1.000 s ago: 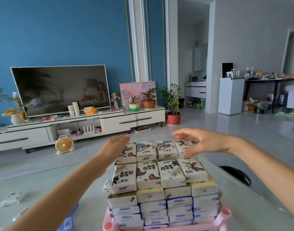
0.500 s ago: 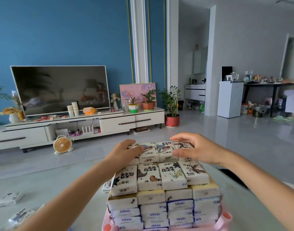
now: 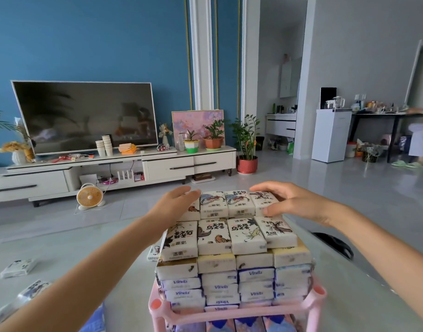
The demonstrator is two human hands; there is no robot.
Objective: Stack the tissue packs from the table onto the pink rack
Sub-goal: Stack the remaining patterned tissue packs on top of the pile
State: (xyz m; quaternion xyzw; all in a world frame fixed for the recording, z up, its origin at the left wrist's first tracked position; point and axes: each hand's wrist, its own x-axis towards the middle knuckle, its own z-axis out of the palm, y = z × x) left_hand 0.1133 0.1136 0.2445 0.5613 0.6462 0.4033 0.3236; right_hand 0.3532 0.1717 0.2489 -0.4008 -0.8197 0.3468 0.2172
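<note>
A tall stack of tissue packs (image 3: 231, 238) fills the top of the pink rack (image 3: 314, 301) in front of me. The top layer has two rows of white packs with dark printed drawings; Vinda packs lie below. My left hand (image 3: 175, 203) lies flat with straight fingers against the far-left pack of the back row. My right hand (image 3: 288, 201) rests over the far-right pack of that row, fingers spread, thumb pressing its near edge. More packs show on the shelf below.
Loose tissue packs (image 3: 18, 267) lie on the grey table (image 3: 62, 250) at the left, one more just left of the stack. A dark round object (image 3: 335, 243) sits at the right. Beyond are a TV stand (image 3: 110, 168) and a small fan (image 3: 89, 196).
Both hands have come down from above the stack onto the back row of packs, closing in on its two ends.
</note>
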